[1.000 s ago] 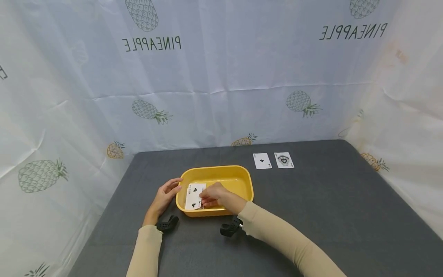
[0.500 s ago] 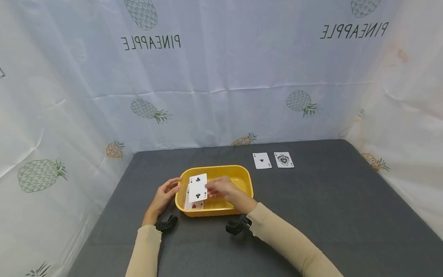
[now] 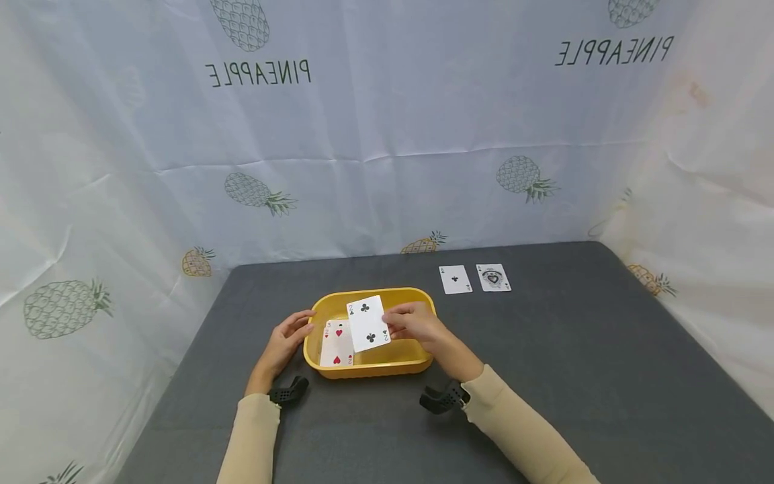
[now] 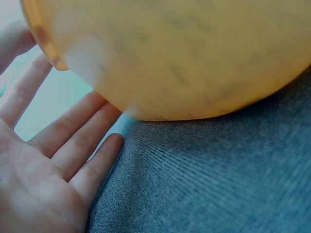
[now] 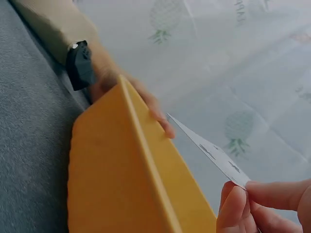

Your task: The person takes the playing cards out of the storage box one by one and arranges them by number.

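My right hand (image 3: 417,326) pinches a two of clubs playing card (image 3: 367,324) at its right edge, above a yellow plastic tray (image 3: 369,368). Seen edge-on in the right wrist view, the card (image 5: 209,148) sits between thumb and fingers. On the left, my left hand (image 3: 289,343) holds the tray's rim; the left wrist view shows long fingers (image 4: 80,141) against the outer wall, and the right wrist view shows a digit over the rim. Inside the tray's left part lies a two of hearts (image 3: 334,348), partly covering at least one other card.
Two cards lie face up on the dark grey tabletop (image 3: 544,376) behind the tray, to its right: an ace of clubs (image 3: 455,279) and a card with an ornate black emblem (image 3: 492,277). White pineapple-print curtains (image 3: 363,202) enclose the back and sides.
My right hand has lifted the two of clubs off the cards in the tray and moved it to the right, uncovering the two of hearts. My left hand has stayed at the rim.
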Motion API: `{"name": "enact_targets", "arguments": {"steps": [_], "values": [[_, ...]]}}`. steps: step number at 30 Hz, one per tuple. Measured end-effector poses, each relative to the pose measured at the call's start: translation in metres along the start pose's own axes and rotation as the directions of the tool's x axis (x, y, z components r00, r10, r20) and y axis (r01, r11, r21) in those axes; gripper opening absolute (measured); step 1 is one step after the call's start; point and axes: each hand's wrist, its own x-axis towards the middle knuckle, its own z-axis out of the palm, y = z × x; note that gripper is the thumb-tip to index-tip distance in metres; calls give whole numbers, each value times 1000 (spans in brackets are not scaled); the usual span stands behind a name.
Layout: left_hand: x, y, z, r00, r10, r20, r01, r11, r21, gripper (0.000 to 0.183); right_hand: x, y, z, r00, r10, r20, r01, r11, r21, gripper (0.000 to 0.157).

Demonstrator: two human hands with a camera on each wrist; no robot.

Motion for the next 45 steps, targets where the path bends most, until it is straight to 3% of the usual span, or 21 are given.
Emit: {"name": "enact_targets", "arguments": {"steps": [8, 18, 25, 34, 39, 45], "values": [[1, -1, 0, 1000, -13, 3, 13, 1000, 3, 47, -11, 2, -34, 999, -34, -31, 35, 999, 35, 33], [3, 1, 2, 1000, -5, 12, 5, 1000, -3, 48, -12, 5, -81, 993, -54, -106, 54, 999, -6, 37], [2, 3, 2, 1000, -9, 8, 10, 1000, -7, 47, -8, 11, -105, 987, -5, -158, 13, 999, 49, 42], [0, 4, 2, 1000, -23, 0, 23, 1000, -2, 48, -6, 24, -144, 979, 49, -196, -20, 989, 144, 6], [-1, 4, 2, 1000, -30, 1, 30, 999, 12, 48, -5, 38, -163, 974, 57, -218, -31, 992, 123, 14], [-2, 4, 2, 1000, -24, -7, 24, 1000, -2, 48, -5, 50, -177, 965, 128, -227, -110, 990, 92, 13]]}}
